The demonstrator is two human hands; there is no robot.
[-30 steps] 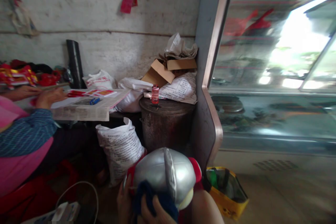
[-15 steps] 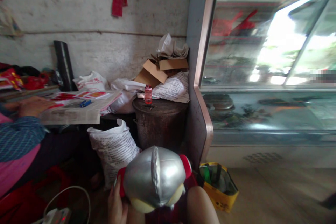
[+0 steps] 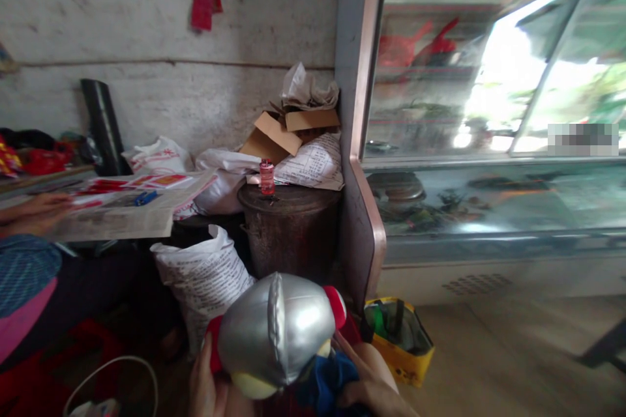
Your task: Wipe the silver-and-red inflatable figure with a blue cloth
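Left hand (image 3: 211, 374) grips silver toy (image 3: 274, 332) by its side, likely to steady it between both hands' fingers; right hand (image 3: 362, 381) clutches blue cloth (image 3: 325, 378), bunched against the fingers, presumably for firmer hold.

L grip (image 3: 205, 378) on silver toy (image 3: 247, 329): smooth, glossy, metallic-look skin; red side pcs (image 3: 334, 307) matt, fabric-like. R grip (image 3: 366, 381) on blue cloth (image 3: 337, 378): soft, matt, creased. Fwd of L grip: sack (image 3: 205, 273), plastic-look, wrinkled. Fwd, btwn grips: drum (image 3: 293, 241), dull rough metal; box (image 3: 267, 137), matt cardboard. Fwd-R of R grip: cabinet frame (image 3: 377, 247), smooth metal, semi-gloss.
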